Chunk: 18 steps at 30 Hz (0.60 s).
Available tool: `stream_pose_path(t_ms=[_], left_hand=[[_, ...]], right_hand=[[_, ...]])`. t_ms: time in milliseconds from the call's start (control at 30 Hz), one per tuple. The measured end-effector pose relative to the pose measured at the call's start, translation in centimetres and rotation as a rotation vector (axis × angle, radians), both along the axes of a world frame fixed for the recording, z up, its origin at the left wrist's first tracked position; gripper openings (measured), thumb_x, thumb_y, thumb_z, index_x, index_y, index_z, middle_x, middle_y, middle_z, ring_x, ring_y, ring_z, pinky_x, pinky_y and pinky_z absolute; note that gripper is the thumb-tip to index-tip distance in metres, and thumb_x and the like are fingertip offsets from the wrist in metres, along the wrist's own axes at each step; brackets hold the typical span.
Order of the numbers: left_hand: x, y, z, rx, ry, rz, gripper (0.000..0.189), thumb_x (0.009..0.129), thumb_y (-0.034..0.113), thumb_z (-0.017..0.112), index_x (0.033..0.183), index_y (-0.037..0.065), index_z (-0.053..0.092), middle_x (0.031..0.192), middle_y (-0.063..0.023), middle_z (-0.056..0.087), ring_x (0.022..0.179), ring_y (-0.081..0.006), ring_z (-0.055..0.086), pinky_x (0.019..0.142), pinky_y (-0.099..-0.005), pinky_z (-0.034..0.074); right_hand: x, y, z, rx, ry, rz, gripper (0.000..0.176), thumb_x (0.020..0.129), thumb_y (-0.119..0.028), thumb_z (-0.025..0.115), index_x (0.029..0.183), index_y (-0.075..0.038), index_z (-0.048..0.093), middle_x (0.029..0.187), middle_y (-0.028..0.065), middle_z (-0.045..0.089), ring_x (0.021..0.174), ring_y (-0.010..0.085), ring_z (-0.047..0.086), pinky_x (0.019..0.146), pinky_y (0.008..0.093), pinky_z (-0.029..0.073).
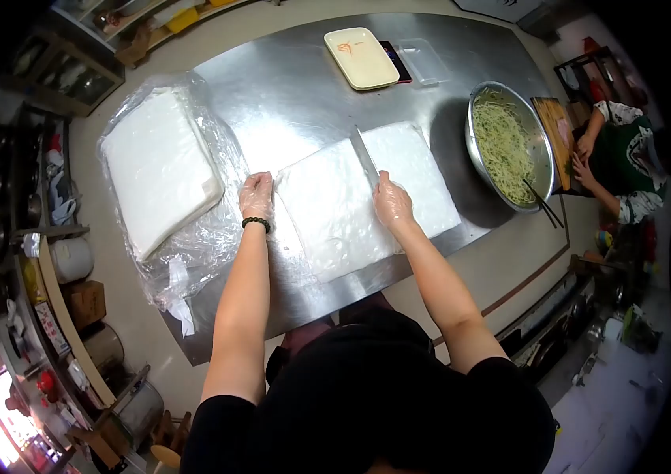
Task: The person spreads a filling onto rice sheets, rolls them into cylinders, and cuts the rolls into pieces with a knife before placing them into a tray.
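Note:
A stack of soft white sheets (327, 209), perhaps wrappers, lies flat on the steel table. My right hand (391, 202), in a clear plastic glove, is wrapped round the handle of a knife (365, 156). The blade lies across the stack and points away from me. At the left edge of the sheets is my left hand (256, 196), also gloved, with a beaded bracelet at the wrist. Its fingers are curled in beside the corner; whether they pinch anything is hidden. Further left, a thicker white stack (157, 162) rests on crumpled clear plastic wrap (221, 118).
A large metal bowl (543, 162) of shredded green filling, with chopsticks (542, 204), stands at the right. A cream tray (379, 71) and a clear plastic lid (424, 63) lie at the back. Another person's hands (584, 162) are at a wooden board (554, 130).

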<state>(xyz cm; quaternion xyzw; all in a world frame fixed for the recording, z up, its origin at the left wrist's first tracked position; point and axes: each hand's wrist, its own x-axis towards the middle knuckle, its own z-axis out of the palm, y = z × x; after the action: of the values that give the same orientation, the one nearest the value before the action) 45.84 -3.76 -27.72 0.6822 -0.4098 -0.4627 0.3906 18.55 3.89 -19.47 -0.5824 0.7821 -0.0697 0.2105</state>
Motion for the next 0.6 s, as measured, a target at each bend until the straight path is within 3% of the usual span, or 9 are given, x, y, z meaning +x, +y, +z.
stream_pose_path(t_ms=[67, 133, 233, 400, 600], left_hand=[[0.4, -0.3, -1.3, 0.019, 0.100, 0.013, 0.026, 0.084, 0.026, 0.064, 0.096, 0.002, 0.063, 0.082, -0.0062, 0.064, 0.073, -0.0145, 0.058, 0.069, -0.0274, 0.046], [0.5, 0.1, 0.1, 0.038, 0.358, 0.105, 0.022, 0.087, 0.020, 0.062, 0.097, 0.001, 0.060, 0.078, -0.0065, 0.062, 0.068, -0.0126, 0.058, 0.061, -0.0248, 0.046], [0.8, -0.1, 0.7, 0.028, 0.533, 0.162, 0.020, 0.089, 0.018, 0.061, 0.097, 0.000, 0.056, 0.075, -0.0069, 0.060, 0.064, -0.0125, 0.058, 0.054, -0.0222, 0.045], [1.2, -0.3, 1.5, 0.084, 0.564, 0.158, 0.020, 0.091, 0.018, 0.059, 0.096, -0.001, 0.055, 0.078, -0.0077, 0.061, 0.067, -0.0155, 0.062, 0.057, -0.0219, 0.049], [1.4, -0.3, 1.6, 0.039, 0.554, 0.112, 0.019, 0.090, 0.016, 0.058, 0.096, -0.002, 0.054, 0.078, -0.0091, 0.060, 0.067, -0.0179, 0.062, 0.059, -0.0246, 0.050]], right_hand=[[0.3, -0.2, 0.0, 0.031, 0.003, 0.000, 0.027, 0.088, -0.014, 0.046, 0.111, -0.001, 0.044, 0.082, 0.0231, 0.062, 0.081, 0.0398, 0.061, 0.073, 0.0479, 0.046], [0.6, -0.4, 0.3, 0.044, 0.014, 0.007, 0.026, 0.088, -0.014, 0.046, 0.110, -0.001, 0.044, 0.082, 0.0230, 0.062, 0.080, 0.0398, 0.061, 0.073, 0.0480, 0.046], [0.7, -0.9, 0.1, 0.085, 0.049, 0.027, 0.026, 0.087, -0.015, 0.047, 0.108, 0.000, 0.044, 0.080, 0.0228, 0.063, 0.080, 0.0400, 0.062, 0.072, 0.0485, 0.047], [1.2, -2.8, 0.6, 0.268, 0.035, 0.012, 0.031, 0.086, -0.013, 0.047, 0.111, 0.004, 0.043, 0.087, 0.0256, 0.063, 0.086, 0.0406, 0.062, 0.077, 0.0490, 0.047], [0.7, -3.9, -3.3, 0.036, -0.058, -0.002, 0.028, 0.089, -0.015, 0.043, 0.109, 0.005, 0.042, 0.080, 0.0269, 0.062, 0.079, 0.0422, 0.062, 0.073, 0.0488, 0.048]])
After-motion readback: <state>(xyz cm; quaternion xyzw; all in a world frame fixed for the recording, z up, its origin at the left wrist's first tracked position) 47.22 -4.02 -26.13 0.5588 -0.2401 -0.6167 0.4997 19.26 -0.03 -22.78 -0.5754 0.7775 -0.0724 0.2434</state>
